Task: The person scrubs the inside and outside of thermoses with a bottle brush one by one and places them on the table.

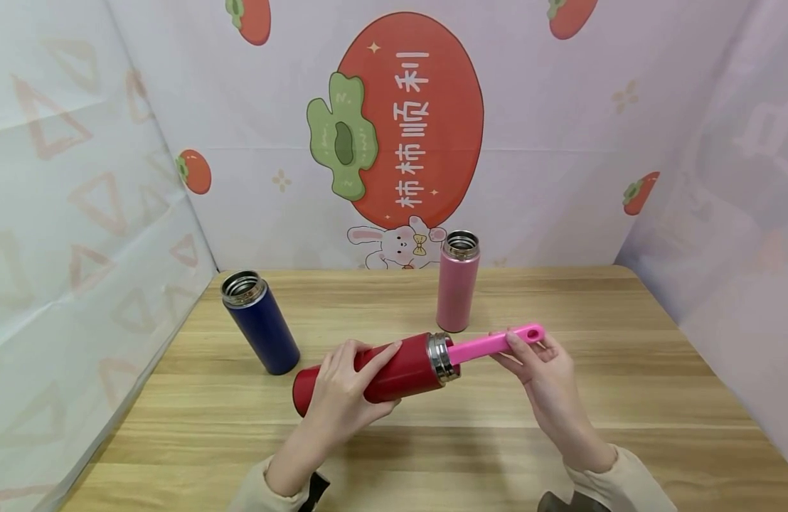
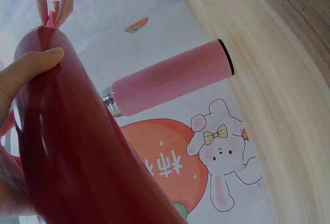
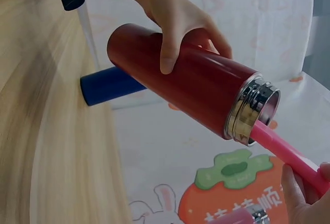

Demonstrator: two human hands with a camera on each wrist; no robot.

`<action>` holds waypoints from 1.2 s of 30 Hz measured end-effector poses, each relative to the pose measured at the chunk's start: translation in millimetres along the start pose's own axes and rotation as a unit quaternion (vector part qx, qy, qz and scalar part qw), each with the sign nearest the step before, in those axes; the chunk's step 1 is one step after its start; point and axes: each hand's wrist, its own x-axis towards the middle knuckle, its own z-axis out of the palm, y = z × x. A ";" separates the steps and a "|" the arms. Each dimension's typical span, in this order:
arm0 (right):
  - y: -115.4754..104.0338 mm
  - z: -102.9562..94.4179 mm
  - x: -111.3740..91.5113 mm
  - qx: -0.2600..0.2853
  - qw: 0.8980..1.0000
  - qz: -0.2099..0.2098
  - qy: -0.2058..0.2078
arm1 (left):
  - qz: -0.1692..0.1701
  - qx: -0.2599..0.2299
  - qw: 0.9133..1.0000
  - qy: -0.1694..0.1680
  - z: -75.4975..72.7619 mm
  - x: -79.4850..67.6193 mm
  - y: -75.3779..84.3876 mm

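Note:
In the head view my left hand grips a red thermos flask round its body. The flask is lidless and lies tilted above the table, its steel mouth turned to the right. A long pink handle with a hanging hole runs into that mouth; its inner end is hidden inside the flask. My right hand pinches the handle's outer end between thumb and fingers. The left wrist view shows the left thumb lying along the red wall.
A dark blue flask stands lidless at the left of the wooden table. Farther back, right of centre, is a pink flask, also upright with an open top. A printed cloth hangs behind the table.

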 end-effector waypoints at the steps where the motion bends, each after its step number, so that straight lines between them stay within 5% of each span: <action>1: -2.8 2.2 -0.1 -0.001 1.000 -0.003 -0.005 | 0.002 0.000 1.000 0.001 0.2 -0.2 -0.2; 6: -31.2 24.0 -2.8 0.021 1.000 -0.012 -0.016 | 0.000 0.001 1.000 -0.001 -0.1 -1.1 -1.2; 8: -33.8 17.1 0.5 0.022 0.999 -0.030 -0.007 | -0.001 0.001 1.000 0.000 -0.2 -1.8 -2.1; 16: -99.6 65.6 -11.4 0.035 0.997 -0.047 0.043 | -0.004 0.008 1.000 0.000 -0.1 -5.1 -6.2; 26: -131.7 85.9 -15.3 0.089 0.994 -0.056 0.030 | 0.003 0.012 1.000 -0.001 -0.4 -6.8 -7.0; 36: -140.3 81.2 -15.0 0.085 0.993 -0.059 0.059 | 0.007 0.015 1.000 0.000 -3.4 -9.2 -8.2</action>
